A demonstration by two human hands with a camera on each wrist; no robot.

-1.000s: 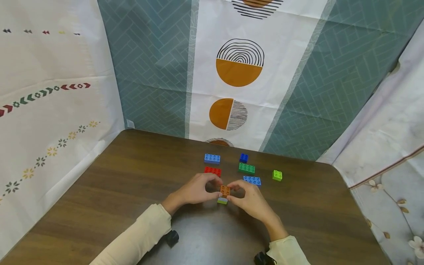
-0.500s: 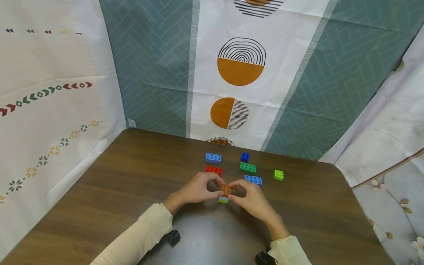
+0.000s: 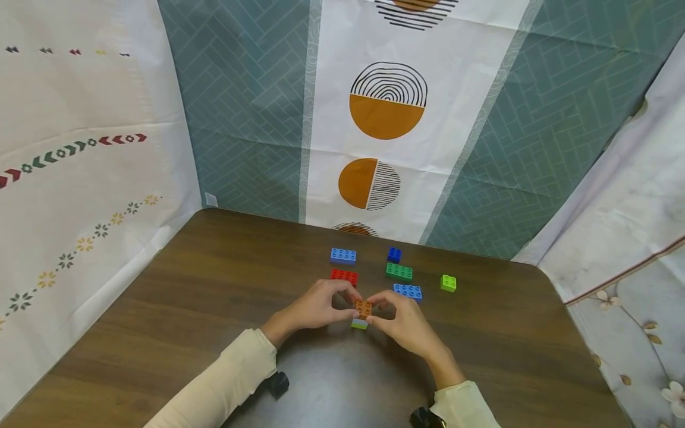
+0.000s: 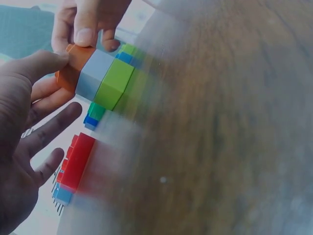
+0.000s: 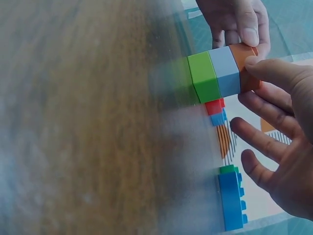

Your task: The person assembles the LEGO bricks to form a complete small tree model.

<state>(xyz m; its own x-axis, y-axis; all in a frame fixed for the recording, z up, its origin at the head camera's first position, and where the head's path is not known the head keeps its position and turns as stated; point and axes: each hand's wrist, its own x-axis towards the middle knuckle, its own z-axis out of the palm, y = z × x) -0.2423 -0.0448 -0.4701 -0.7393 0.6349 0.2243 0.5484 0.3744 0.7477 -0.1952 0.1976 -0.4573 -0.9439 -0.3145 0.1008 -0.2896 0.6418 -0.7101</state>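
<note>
A small stack stands on the table, with an orange brick (image 3: 364, 308) on top, a pale grey-blue brick (image 4: 95, 73) in the middle and a lime green brick (image 4: 115, 84) at the bottom. My left hand (image 3: 323, 304) pinches the orange brick from the left between thumb and fingers. From the opposite side my right hand (image 3: 404, 321) pinches the same brick, its lower fingers spread away from the stack in the right wrist view. Just beyond my left fingers lies a red brick (image 3: 344, 276), partly hidden by that hand in the head view.
Behind the hands on the wooden table (image 3: 214, 285) lie a light blue brick (image 3: 343, 256), a dark blue brick (image 3: 394, 255), a green brick (image 3: 399, 271) and another blue brick (image 3: 408, 291). A lime brick (image 3: 448, 283) sits farther right. Patterned cloths hang around the table.
</note>
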